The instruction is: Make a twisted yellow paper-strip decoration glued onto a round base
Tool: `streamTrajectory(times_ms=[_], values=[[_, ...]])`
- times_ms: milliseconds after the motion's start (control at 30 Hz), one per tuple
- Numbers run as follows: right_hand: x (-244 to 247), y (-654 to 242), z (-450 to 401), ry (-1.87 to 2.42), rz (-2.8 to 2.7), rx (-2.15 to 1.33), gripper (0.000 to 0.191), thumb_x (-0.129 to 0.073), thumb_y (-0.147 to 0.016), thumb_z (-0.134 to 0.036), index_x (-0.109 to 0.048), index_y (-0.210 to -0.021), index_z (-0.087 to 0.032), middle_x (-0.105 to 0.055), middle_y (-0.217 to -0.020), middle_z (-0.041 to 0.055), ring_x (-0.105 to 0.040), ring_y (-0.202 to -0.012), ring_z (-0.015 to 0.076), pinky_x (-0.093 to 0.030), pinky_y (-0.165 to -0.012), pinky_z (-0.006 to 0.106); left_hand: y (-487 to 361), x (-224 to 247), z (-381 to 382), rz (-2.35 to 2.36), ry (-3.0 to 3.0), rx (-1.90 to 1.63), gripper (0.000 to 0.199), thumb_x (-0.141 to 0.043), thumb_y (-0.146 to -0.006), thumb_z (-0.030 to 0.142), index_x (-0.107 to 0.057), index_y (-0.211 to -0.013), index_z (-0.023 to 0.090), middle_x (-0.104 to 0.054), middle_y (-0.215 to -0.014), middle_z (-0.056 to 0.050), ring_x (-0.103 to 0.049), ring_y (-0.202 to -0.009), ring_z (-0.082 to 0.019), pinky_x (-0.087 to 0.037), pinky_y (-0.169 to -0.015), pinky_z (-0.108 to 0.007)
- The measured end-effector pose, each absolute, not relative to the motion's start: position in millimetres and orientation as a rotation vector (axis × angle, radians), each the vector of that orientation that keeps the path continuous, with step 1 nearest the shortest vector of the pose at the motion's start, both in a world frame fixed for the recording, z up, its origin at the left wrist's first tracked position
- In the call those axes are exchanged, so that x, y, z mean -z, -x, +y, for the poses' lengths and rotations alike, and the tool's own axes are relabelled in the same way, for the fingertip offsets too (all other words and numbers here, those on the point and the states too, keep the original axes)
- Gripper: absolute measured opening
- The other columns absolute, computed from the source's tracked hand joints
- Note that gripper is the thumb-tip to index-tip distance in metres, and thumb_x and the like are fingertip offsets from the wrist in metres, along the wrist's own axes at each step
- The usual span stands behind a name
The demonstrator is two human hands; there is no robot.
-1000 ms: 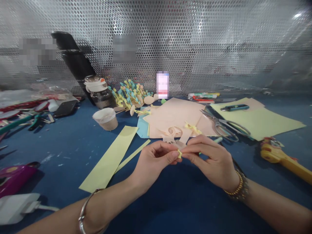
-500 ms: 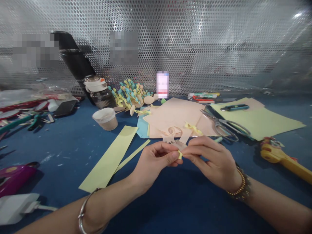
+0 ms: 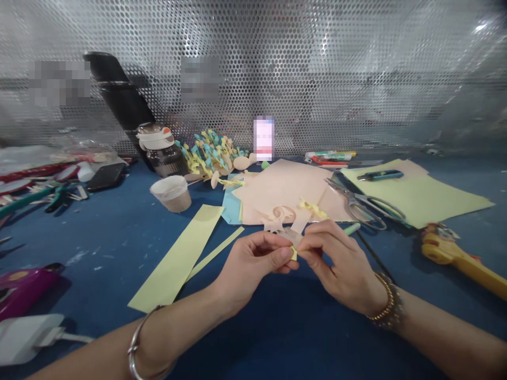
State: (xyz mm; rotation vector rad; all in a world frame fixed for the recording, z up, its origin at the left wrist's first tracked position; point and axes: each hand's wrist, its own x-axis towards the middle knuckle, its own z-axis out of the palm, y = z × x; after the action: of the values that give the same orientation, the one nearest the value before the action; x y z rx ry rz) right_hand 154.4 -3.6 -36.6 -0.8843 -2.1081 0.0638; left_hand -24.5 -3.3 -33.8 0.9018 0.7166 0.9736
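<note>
A small piece of yellow paper [image 3: 293, 254] is pinched between the fingertips of both hands, in the middle of the view. My left hand [image 3: 257, 256] grips it between thumb and fingers. On its other side my right hand [image 3: 336, 258] is closed too, with thumb and forefinger at the paper's edge. Much of the piece is hidden by the fingers. Just beyond the hands lie curled pink paper strips [image 3: 284, 213] and a twisted yellow paper strip [image 3: 315, 207]. To the left are a wide yellow paper strip [image 3: 178, 258] and a narrow yellow strip [image 3: 217, 253].
Pink paper sheets [image 3: 285, 184], scissors [image 3: 364, 203] and a cutter knife [image 3: 380, 175] lie behind. A plastic cup [image 3: 171, 193], a lidded jar [image 3: 160, 150] and bunched paper twists [image 3: 214, 150] stand back left. A yellow-handled tool [image 3: 455, 256] is at right, a white charger [image 3: 31, 338] front left.
My right hand has shifted slightly, its fingers curling in more at the yellow paper. My left hand has barely moved. A dark, thin line now shows beside the right wrist.
</note>
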Motion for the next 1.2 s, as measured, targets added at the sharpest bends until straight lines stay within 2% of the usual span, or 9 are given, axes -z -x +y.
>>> streamTrajectory(times_ms=[200, 433, 567, 733, 867, 1200], values=[[34.4, -154.2, -0.5, 0.848, -2.034, 0.008, 0.005, -0.056, -0.085, -0.013, -0.058, -0.084, -0.018, -0.056, -0.079, 0.0022, -0.056, -0.074, 0.0131, -0.047, -0.061, 0.023, 25.0, 33.3, -4.3, 0.725, -0.877, -0.983, 0.012, -0.073, -0.073, 0.018, -0.067, -0.083, 0.017, -0.069, -0.069, 0.002, -0.066, -0.065, -0.007, -0.049, -0.061, -0.015], [28.8, -155.3, 1.0, 0.841, -1.977, -0.17, 0.013, -0.057, -0.085, -0.012, -0.064, -0.095, -0.016, -0.059, -0.086, 0.0048, -0.058, -0.072, 0.0125, -0.05, -0.06, 0.024, 27.4, 35.2, -2.0, 0.8, -0.895, -1.026, 0.012, -0.073, -0.073, 0.021, -0.071, -0.085, 0.02, -0.069, -0.071, 0.002, -0.064, -0.066, -0.007, -0.049, -0.061, -0.014], [30.4, -155.1, 2.7, 0.814, -1.99, -0.183, 0.013, -0.061, -0.082, -0.009, -0.067, -0.091, -0.015, -0.059, -0.084, 0.0049, -0.059, -0.078, 0.0131, -0.05, -0.067, 0.025, 27.8, 35.5, -2.2, 0.801, -0.891, -1.008, 0.013, -0.072, -0.074, 0.02, -0.072, -0.087, 0.021, -0.071, -0.073, 0.001, -0.065, -0.067, -0.008, -0.05, -0.063, -0.015], [32.1, -155.6, 3.2, 0.82, -1.989, -0.209, 0.01, -0.063, -0.08, -0.011, -0.066, -0.087, -0.017, -0.059, -0.082, 0.0035, -0.059, -0.072, 0.0125, -0.05, -0.06, 0.024, 27.4, 36.1, -2.2, 0.797, -0.918, -1.037, 0.014, -0.071, -0.075, 0.019, -0.071, -0.089, 0.02, -0.071, -0.071, 0.001, -0.066, -0.067, -0.008, -0.05, -0.063, -0.016], [30.9, -154.8, 2.3, 0.829, -1.981, -0.239, 0.009, -0.062, -0.081, -0.011, -0.065, -0.085, -0.019, -0.06, -0.08, 0.0026, -0.06, -0.072, 0.0137, -0.051, -0.061, 0.026, 27.6, 36.0, -2.5, 0.83, -0.936, -1.04, 0.009, -0.073, -0.073, 0.021, -0.071, -0.081, 0.017, -0.072, -0.071, -0.001, -0.066, -0.067, -0.01, -0.052, -0.065, -0.019], [32.8, -152.3, -0.7, 0.907, -2.002, -0.284, 0.008, -0.055, -0.086, -0.013, -0.058, -0.082, -0.019, -0.056, -0.081, 0.0027, -0.056, -0.074, 0.0138, -0.049, -0.061, 0.025, 26.9, 35.9, -3.4, 0.842, -0.987, -1.029, 0.014, -0.075, -0.069, 0.021, -0.072, -0.082, 0.017, -0.072, -0.073, -0.002, -0.068, -0.071, -0.014, -0.054, -0.069, -0.024]])
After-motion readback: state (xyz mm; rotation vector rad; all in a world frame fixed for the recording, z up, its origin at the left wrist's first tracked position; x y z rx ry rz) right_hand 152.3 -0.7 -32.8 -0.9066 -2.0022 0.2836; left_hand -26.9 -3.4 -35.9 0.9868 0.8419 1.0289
